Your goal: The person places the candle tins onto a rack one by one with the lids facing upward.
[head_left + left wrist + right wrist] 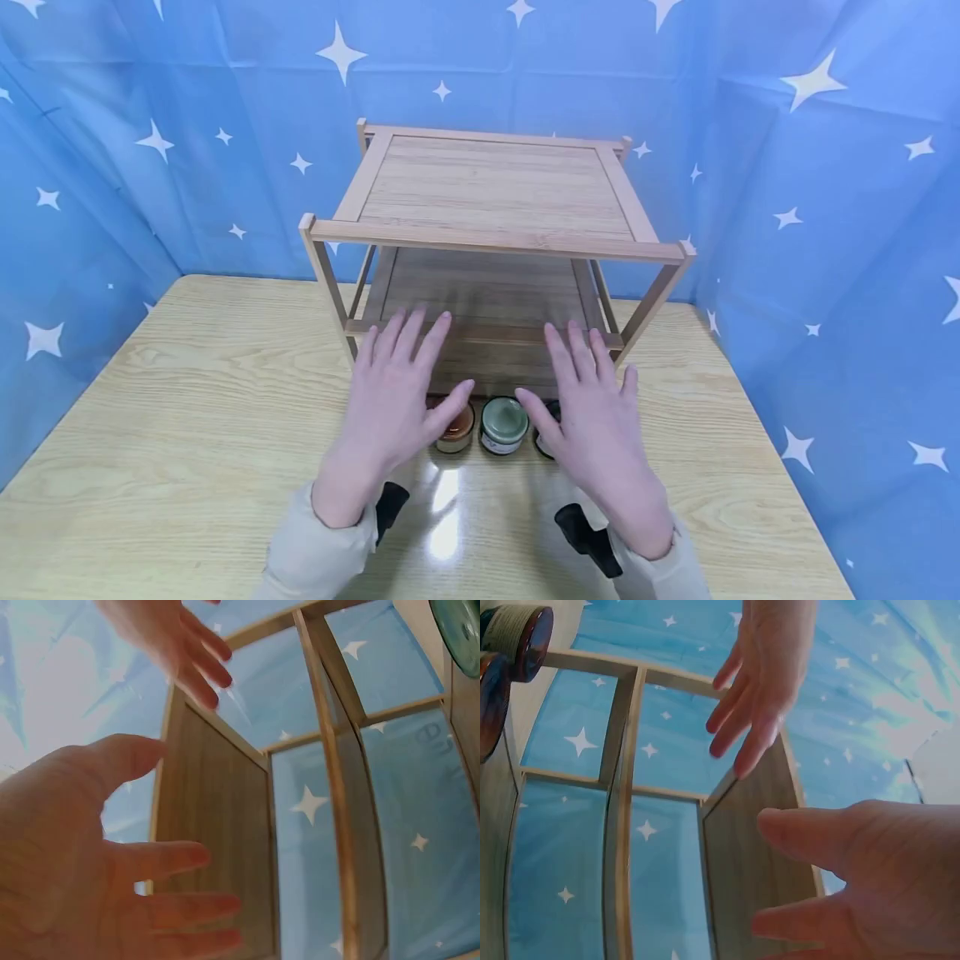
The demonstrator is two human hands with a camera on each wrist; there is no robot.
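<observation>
The fingers of the left hand (393, 400) and the right hand (603, 425) were spread and nearly straight, gripping nothing, with both thumbs pointing inward toward each other. Under and between them, at the front foot of a wooden rack (495, 187), three small round jars stood upright in a row: an amber jar (454, 433) partly covered by the left thumb, a green jar (504, 422) in full sight in the middle, and a dark-rimmed jar (543, 447) mostly hidden by the right thumb. They looked like glass, so they were probably rigid, a little heavy for their size, smooth enough to slip and liable to chip if knocked together. The surest hold seemed to be low around the side wall, thumb against fingers, rather than by the top, which might have been a loose lid. The rack, with flat boards one above another between slim legs, looked stiff and fairly light; its side legs or front rail offered the best purchase. The fingertips overlapped its lower front in the head view, though the wrist views showed them in the air. Beyond lay the pale wood-grain table (172, 425) and a blue star-patterned curtain (247, 100).
</observation>
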